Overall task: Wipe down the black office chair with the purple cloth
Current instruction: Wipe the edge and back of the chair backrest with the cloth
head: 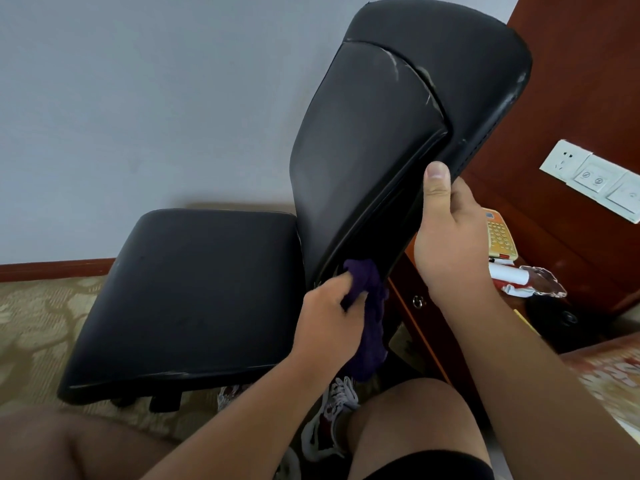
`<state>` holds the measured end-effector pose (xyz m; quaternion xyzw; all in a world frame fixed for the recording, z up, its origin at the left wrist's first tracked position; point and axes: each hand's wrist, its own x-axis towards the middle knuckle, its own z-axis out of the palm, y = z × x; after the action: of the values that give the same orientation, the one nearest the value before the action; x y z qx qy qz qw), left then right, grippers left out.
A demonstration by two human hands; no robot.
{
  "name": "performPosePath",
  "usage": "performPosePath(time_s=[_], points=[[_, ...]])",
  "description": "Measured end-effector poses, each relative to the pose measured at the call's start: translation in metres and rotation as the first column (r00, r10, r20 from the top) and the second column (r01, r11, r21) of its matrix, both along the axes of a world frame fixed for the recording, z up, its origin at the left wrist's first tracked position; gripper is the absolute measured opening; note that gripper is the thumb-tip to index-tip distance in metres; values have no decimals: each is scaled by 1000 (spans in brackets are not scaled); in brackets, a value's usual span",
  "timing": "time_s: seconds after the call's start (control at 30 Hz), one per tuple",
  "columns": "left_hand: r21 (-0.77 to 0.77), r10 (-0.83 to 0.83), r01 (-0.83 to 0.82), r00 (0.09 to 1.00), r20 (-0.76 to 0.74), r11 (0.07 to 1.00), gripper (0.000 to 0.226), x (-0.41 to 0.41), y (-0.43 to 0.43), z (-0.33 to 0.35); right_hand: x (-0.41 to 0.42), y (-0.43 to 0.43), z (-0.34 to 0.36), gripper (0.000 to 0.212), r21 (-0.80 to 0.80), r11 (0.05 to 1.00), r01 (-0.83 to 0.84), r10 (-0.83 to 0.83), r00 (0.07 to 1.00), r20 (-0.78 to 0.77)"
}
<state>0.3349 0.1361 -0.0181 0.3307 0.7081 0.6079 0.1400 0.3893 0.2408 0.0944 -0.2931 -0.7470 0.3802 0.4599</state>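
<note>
The black office chair (194, 292) fills the middle, with its seat on the left and its tall back (363, 150) leaning up on the right. Your left hand (329, 313) has its fingers curled tight round the purple cloth (370, 327), low against the bottom of the chair back. Your right hand (450, 244) grips the right edge of the back, thumb (438, 181) on top. Just right of it sits a yellow phone (500, 237) on a brown wooden cabinet (429, 337). White wall switches (595, 178) are far right. Patterned carpet (31, 317) lies under the chair.

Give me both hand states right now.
Left hand: gripping the purple cloth, low on the black office chair.
Right hand: gripping the chair's backrest edge.
</note>
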Motion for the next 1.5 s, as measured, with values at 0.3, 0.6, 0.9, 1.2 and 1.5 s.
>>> performPosePath(time_s=[0.3, 0.6, 0.9, 1.2, 1.5], points=[[-452, 69, -26, 994, 79, 892, 19, -9, -18, -66, 8, 12, 4, 16, -96, 988, -118, 131, 981, 141], [-191, 16, -35, 995, -100, 981, 18, -4, 6, -5, -4, 20, 20, 44, -305, 950, -66, 217, 842, 495], [-313, -12, -30, 992, -129, 949, 20, -11, 7, -22, -2, 19, -6, 22, -249, 967, -49, 153, 895, 419], [-119, 77, -99, 981, -180, 988, 17, -18, -11, 12, -6, 19, -5, 17, -253, 967, -24, 132, 897, 423], [-305, 72, -160, 957, -282, 939, 16, -26, -27, -14, -8, 23, -15, 22, -271, 962, -45, 154, 905, 397]])
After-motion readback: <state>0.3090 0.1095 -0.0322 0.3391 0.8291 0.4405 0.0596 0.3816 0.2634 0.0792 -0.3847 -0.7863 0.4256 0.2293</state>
